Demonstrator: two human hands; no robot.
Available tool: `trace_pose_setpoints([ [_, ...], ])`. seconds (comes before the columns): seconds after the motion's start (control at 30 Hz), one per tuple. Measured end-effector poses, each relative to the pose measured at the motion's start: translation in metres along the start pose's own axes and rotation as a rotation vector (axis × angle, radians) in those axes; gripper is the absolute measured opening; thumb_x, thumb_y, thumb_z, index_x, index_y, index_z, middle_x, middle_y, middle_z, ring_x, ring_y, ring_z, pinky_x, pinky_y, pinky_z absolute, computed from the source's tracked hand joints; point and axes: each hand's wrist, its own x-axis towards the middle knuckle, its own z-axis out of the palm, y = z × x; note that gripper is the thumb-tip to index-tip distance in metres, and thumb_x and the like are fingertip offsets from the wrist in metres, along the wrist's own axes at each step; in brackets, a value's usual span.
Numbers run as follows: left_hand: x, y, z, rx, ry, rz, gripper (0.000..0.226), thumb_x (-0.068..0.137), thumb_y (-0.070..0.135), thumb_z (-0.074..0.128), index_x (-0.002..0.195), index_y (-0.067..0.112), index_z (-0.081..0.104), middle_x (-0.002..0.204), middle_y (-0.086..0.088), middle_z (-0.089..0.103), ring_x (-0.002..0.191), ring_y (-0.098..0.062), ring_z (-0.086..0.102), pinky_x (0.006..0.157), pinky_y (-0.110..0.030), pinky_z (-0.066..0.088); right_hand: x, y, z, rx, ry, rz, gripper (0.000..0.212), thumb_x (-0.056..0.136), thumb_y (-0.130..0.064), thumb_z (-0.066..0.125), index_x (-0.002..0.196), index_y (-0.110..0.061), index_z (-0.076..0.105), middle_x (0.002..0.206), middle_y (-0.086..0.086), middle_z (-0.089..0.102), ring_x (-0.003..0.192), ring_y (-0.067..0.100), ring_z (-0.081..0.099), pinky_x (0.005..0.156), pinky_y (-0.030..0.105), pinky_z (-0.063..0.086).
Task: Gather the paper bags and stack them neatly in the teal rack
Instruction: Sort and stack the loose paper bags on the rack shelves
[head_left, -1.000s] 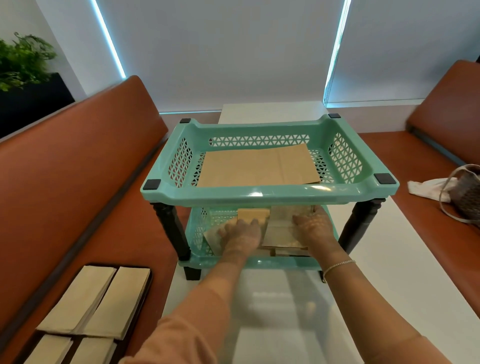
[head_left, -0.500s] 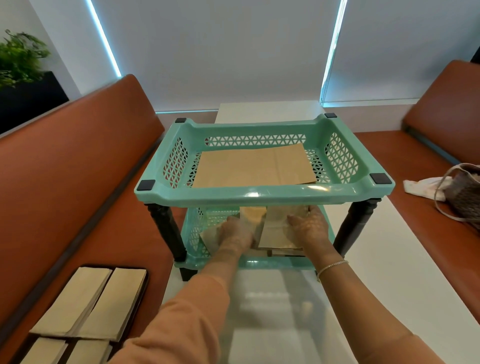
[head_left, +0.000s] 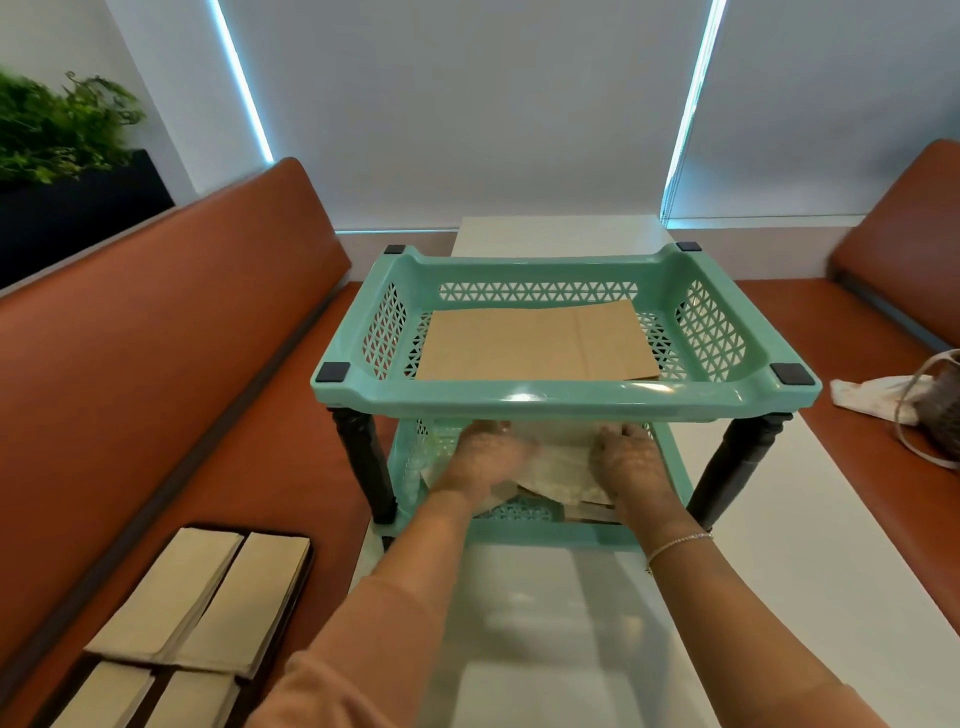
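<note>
Brown paper bags (head_left: 558, 470), a loose flat pile, lie in the lower tier of the teal plastic two-tier rack (head_left: 566, 397) on the white counter (head_left: 831, 545), their long axis running roughly left to right, askew. Both hands reach in under the upper tier: the left hand (head_left: 488, 457) rests on the pile's left end, the right hand (head_left: 626, 460) on its right, equally near. Each grip looks flat and spread, pressing rather than pinching. One larger bag (head_left: 535, 345) lies flat in the upper tier.

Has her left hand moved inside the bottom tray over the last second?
Yes. The left hand has slid deeper into the teal rack, its fingertips now nearer the lower tray's back wall, on the paper bags.
</note>
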Motion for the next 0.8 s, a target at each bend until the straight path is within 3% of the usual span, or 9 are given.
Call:
trace_pose_setpoints([
  [0.03,-0.001,0.0,0.006,0.034,-0.038,-0.004,0.045,0.088,0.025,0.064,0.126,0.006,0.053,0.105,-0.003,0.057,0.069,-0.004,0.051,0.057,-0.011,0.046,-0.002,0.001,0.004,0.016,-0.043,-0.008,0.03,0.1,-0.012,0.033,0.121,-0.001,0.051,0.118,0.02,0.055,0.083,0.018,0.053,0.069,0.019,0.045],
  [0.1,0.002,-0.004,0.018,0.123,-0.053,-0.004,0.049,0.083,0.031,0.068,0.126,0.01,0.055,0.12,-0.007,0.06,0.091,-0.017,0.062,0.08,-0.026,0.053,0.001,0.006,0.008,0.009,-0.032,-0.04,0.029,0.097,-0.024,0.044,0.121,-0.01,0.052,0.1,0.016,0.061,0.068,0.018,0.054,0.058,0.026,0.047],
  [0.17,0.008,-0.008,0.022,0.187,-0.053,0.001,0.048,0.083,0.039,0.066,0.123,0.013,0.06,0.122,-0.006,0.062,0.106,-0.022,0.061,0.092,-0.031,0.05,0.001,0.01,0.011,-0.03,-0.111,-0.035,0.033,0.093,-0.026,0.053,0.123,-0.013,0.049,0.092,0.009,0.06,0.075,0.022,0.059,0.072,0.038,0.054],
  [0.23,0.015,-0.012,0.019,0.252,-0.025,0.011,0.044,0.089,0.045,0.057,0.119,0.014,0.062,0.122,-0.003,0.062,0.109,-0.021,0.059,0.092,-0.028,0.047,0.003,0.011,0.01,-0.055,-0.112,-0.072,0.037,0.09,-0.014,0.057,0.124,-0.009,0.045,0.102,0.009,0.06,0.088,0.026,0.058,0.089,0.045,0.05],
  [0.37,0.033,-0.031,0.007,0.527,0.02,-0.065,0.058,0.091,0.042,0.05,0.14,0.013,0.039,0.142,-0.013,0.039,0.132,-0.028,0.034,0.108,-0.038,0.031,0.009,0.014,0.002,-0.085,-0.024,-0.101,0.045,0.087,-0.011,0.061,0.129,-0.01,0.044,0.127,0.01,0.055,0.115,0.032,0.053,0.102,0.046,0.042],
  [0.47,0.041,-0.051,0.004,0.78,-0.065,-0.102,0.08,0.082,0.043,0.063,0.143,0.007,0.026,0.144,-0.018,0.032,0.133,-0.034,0.029,0.111,-0.042,0.028,0.012,0.015,-0.001,-0.081,-0.005,-0.123,0.051,0.087,-0.012,0.062,0.133,-0.013,0.042,0.131,0.012,0.053,0.119,0.033,0.051,0.103,0.047,0.041],
  [0.67,0.053,-0.048,0.0,0.809,0.011,-0.102,0.095,0.065,0.048,0.08,0.137,0.007,0.034,0.139,-0.017,0.036,0.13,-0.032,0.032,0.106,-0.038,0.034,0.017,0.016,-0.003,-0.065,-0.014,-0.132,0.054,0.087,-0.009,0.061,0.136,-0.014,0.039,0.133,0.012,0.052,0.122,0.033,0.049,0.105,0.046,0.039],
  [0.73,0.055,-0.047,0.001,0.832,0.009,-0.084,0.093,0.063,0.05,0.08,0.133,0.006,0.038,0.136,-0.015,0.041,0.129,-0.031,0.033,0.105,-0.037,0.034,0.018,0.018,-0.003,-0.063,-0.018,-0.137,0.054,0.087,-0.009,0.061,0.136,-0.013,0.038,0.133,0.012,0.051,0.122,0.033,0.049,0.105,0.047,0.039],
  [0.8,0.06,-0.048,0.001,0.852,0.051,-0.051,0.073,0.069,0.045,0.078,0.125,0.008,0.048,0.128,-0.011,0.051,0.122,-0.027,0.043,0.1,-0.034,0.037,0.017,0.017,-0.004,-0.079,-0.004,-0.124,0.056,0.088,-0.012,0.06,0.138,-0.014,0.035,0.134,0.013,0.05,0.122,0.035,0.049,0.103,0.048,0.04],
])
